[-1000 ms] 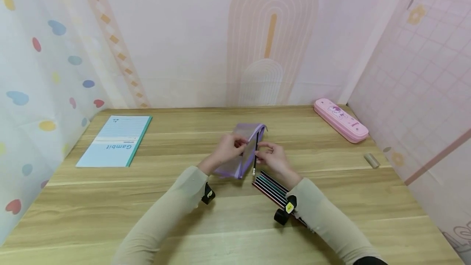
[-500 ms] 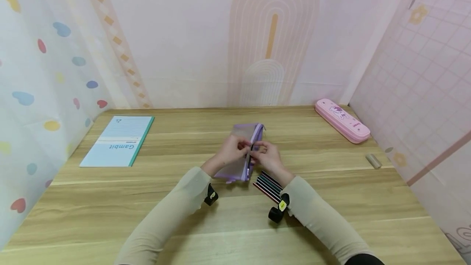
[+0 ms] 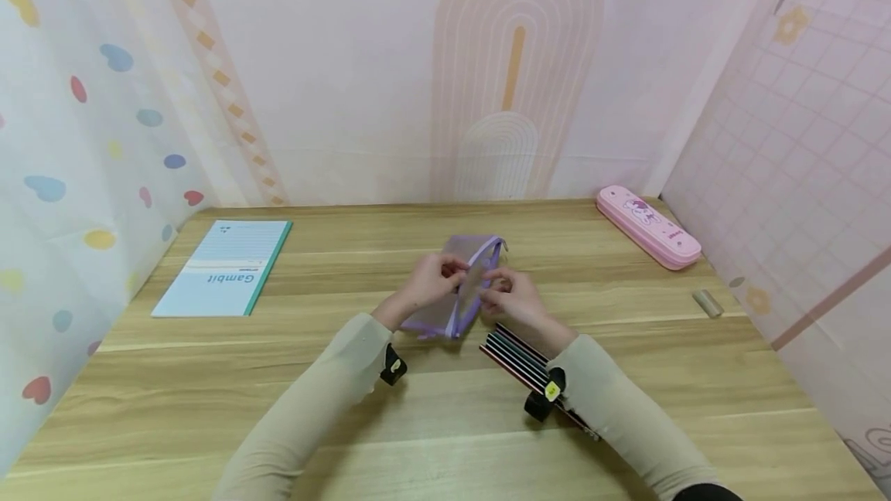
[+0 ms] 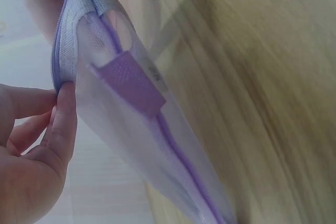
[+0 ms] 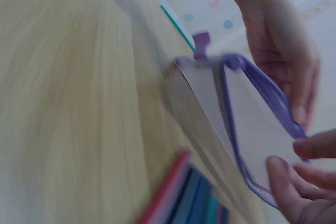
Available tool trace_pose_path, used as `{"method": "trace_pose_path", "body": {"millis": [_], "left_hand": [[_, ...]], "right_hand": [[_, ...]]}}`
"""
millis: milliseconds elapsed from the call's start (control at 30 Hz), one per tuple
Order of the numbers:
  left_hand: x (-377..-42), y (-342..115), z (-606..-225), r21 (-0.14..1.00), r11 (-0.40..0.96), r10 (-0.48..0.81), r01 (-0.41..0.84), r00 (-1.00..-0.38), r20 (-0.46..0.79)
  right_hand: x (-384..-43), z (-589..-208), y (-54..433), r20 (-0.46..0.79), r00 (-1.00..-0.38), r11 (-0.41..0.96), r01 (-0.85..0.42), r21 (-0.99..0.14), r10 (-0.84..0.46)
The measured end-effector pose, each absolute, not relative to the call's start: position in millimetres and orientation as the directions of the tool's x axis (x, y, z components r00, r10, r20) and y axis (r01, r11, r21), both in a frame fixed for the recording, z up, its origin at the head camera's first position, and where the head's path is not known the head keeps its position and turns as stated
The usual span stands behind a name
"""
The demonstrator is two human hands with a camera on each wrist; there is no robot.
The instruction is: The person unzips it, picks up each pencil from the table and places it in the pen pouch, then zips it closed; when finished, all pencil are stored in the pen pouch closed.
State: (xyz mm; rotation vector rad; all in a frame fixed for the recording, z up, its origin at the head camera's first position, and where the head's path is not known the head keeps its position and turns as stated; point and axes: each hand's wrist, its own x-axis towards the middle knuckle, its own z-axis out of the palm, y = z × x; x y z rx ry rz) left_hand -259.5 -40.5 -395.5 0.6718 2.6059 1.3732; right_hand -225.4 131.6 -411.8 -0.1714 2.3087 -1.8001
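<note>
A purple mesh pouch is at the middle of the table, between 2 hands, tilted, its zipped mouth spread apart. The left hand pinches the zip edge between thumb and fingers. The right hand is at the opposite side of the mouth with fingers bent; whether they grip the edge or merely touch it cannot be told.

The pouch looks light, soft and floppy, likely to sag or fold shut if let go. The mesh is probably not slippery, and little about it seems breakable. The stiffer zip tape looks the best hold, 1 hand on each side; a purple tab at the end might serve too. A small dark mark on the mesh is too blurred to read.

Just nearer the person, under the right wrist, a row of pencils lies slantwise, with red, blue and teal among their colours; no lettering on them is legible.

Well off to the left lies a notebook reading "Gambit", upside down to the person. At far right is a pink pencil box with a cartoon figure and tiny, unreadable writing. Near it sits a small tan block.
</note>
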Motion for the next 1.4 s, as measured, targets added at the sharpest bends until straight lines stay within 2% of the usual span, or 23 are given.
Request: {"method": "trace_pose_path", "body": {"millis": [133, 200, 300, 400, 567, 767, 933, 1400], "left_hand": [[-260, -44, -394, 0.805, 0.497, 0.428, 0.323, -0.898, 0.096], [-260, -45, -394, 0.807, 0.496, 0.429, 0.321, -0.898, 0.094], [-261, -46, -393, 0.813, 0.492, 0.430, 0.310, -0.899, 0.083], [-261, -47, -390, 0.817, 0.494, 0.429, 0.298, -0.901, 0.069], [-262, -48, -388, 0.817, 0.496, 0.428, 0.294, -0.901, 0.064], [-262, -50, -389, 0.805, 0.503, 0.420, 0.314, -0.903, 0.090], [-264, -52, -390, 0.805, 0.505, 0.415, 0.310, -0.905, 0.088], [-265, -50, -394, 0.819, 0.487, 0.417, 0.303, -0.905, 0.087]], "right_hand": [[-216, -403, 157, -0.018, -0.924, 0.469, -0.177, -0.866, -0.382], [-209, -402, 170, -0.023, -0.889, 0.554, -0.264, -0.789, -0.457], [-198, -399, 188, -0.079, -0.833, 0.640, -0.356, -0.681, -0.547], [-186, -397, 204, -0.157, -0.803, 0.701, -0.385, -0.600, -0.575], [-169, -397, 222, -0.224, -0.809, 0.761, -0.362, -0.539, -0.544], [-161, -402, 224, -0.252, -0.833, 0.768, -0.280, -0.577, -0.493], [-163, -403, 222, -0.272, -0.830, 0.761, -0.250, -0.599, -0.487], [-157, -401, 215, -0.253, -0.862, 0.798, -0.244, -0.551, -0.438]]}}
